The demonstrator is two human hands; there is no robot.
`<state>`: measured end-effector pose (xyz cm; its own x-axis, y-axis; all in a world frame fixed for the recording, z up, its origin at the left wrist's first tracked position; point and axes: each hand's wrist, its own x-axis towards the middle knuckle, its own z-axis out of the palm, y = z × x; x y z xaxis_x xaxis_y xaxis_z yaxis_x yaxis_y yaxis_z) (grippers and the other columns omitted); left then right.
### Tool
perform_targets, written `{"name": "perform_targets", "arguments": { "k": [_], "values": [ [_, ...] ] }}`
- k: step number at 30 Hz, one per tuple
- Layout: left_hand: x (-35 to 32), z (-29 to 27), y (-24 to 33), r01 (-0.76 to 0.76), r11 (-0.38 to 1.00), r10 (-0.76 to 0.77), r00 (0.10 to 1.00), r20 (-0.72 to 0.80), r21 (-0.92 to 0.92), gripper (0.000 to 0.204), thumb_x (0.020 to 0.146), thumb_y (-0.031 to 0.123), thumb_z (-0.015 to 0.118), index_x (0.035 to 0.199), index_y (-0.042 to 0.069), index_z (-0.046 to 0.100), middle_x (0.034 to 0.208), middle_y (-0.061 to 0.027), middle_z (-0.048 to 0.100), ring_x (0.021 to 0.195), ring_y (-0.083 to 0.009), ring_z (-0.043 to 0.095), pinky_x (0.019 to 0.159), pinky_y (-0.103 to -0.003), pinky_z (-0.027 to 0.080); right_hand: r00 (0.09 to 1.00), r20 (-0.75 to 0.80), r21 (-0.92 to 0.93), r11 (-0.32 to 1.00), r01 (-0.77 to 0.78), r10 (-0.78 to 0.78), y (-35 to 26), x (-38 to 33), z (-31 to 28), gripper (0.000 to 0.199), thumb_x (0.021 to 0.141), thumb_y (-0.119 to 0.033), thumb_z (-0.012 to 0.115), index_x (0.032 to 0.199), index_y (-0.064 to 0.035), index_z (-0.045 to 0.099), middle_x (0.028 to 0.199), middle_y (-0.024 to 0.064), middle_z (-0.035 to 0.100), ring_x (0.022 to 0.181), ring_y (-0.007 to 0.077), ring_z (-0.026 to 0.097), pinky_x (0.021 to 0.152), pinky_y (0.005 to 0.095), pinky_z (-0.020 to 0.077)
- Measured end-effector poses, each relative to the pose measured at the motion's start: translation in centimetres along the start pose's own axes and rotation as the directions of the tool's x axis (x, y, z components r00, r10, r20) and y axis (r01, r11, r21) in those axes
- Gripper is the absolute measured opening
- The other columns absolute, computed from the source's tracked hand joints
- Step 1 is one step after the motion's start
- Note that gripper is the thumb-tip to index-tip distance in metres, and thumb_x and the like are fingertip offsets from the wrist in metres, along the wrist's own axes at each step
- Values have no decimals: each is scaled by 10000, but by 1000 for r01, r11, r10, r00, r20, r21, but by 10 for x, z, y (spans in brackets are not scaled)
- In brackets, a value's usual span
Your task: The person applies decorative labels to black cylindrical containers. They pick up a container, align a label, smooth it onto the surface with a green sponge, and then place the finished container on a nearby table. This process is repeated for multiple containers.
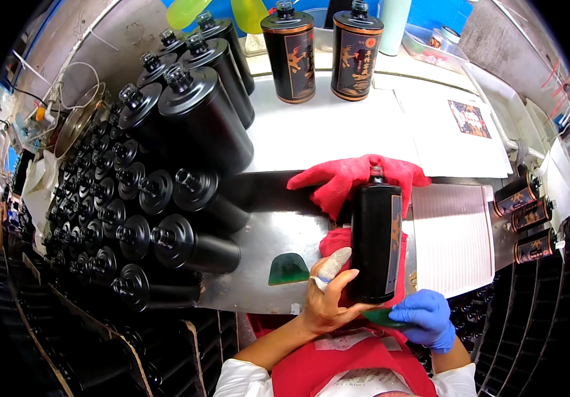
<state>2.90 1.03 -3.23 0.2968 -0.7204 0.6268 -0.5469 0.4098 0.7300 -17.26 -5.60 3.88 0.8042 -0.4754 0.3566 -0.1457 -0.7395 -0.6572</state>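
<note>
A black bottle (369, 231) with a clear glass neck lies on red cloth (338, 185) in front of me, and a dark decorated label runs along its right side. My left hand (328, 301) cups the bottle's lower end, its fingers running beneath the base. A greyish-white cover wraps one of its digits. In a blue glove, my right hand (427, 317) pinches a green scraper (383, 319) just below the bottle's base. Another green scraper (288, 269) rests on the metal tabletop (258, 231) to the left.
Many plain black bottles (199, 119) crowd the left side. Two labelled bottles (289, 59) stand on white sheets (325, 126) at the back. To the right lie a stack of label strips (453, 238) and a loose label (469, 119). More labelled bottles (533, 215) stand at the far right.
</note>
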Motion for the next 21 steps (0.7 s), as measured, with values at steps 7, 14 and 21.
{"name": "perform_targets", "arguments": {
  "k": [7, 14, 21],
  "values": [
    [12, 5, 7, -72, 996, 67, 992, 102, 46, 755, 592, 276, 870, 1172, -12, 480, 1129, -251, 576, 995, -361, 605, 896, -443, 457, 868, -487, -22, 991, -130, 102, 58, 118, -35, 190, 720, 75, 668, 885, -5, 619, 824, 101, 597, 776, 206, 603, 670, 283, 479],
    [-11, -1, -15, -17, 999, 16, 999, 42, 34, 859, 593, 288, 880, 1198, -108, 416, 1049, -240, 604, 912, -328, 650, 815, -355, 531, 950, -26, -154, 940, 304, -312, 16, 24, 2, 352, 618, -84, 728, 961, -128, 659, 877, 78, 628, 775, 248, 620, 689, 341, 497],
    [-21, 2, -14, 175, 959, -123, 965, 231, -222, 847, 689, -21, 678, 1382, -26, 191, 1309, -214, 383, 1162, -325, 495, 954, -377, 455, 285, -296, 869, 380, -316, 912, 36, -115, -36, 233, 799, -83, 568, 1015, 0, 537, 900, 82, 614, 778, 149, 596, 709, 245, 492]
  ]
}}
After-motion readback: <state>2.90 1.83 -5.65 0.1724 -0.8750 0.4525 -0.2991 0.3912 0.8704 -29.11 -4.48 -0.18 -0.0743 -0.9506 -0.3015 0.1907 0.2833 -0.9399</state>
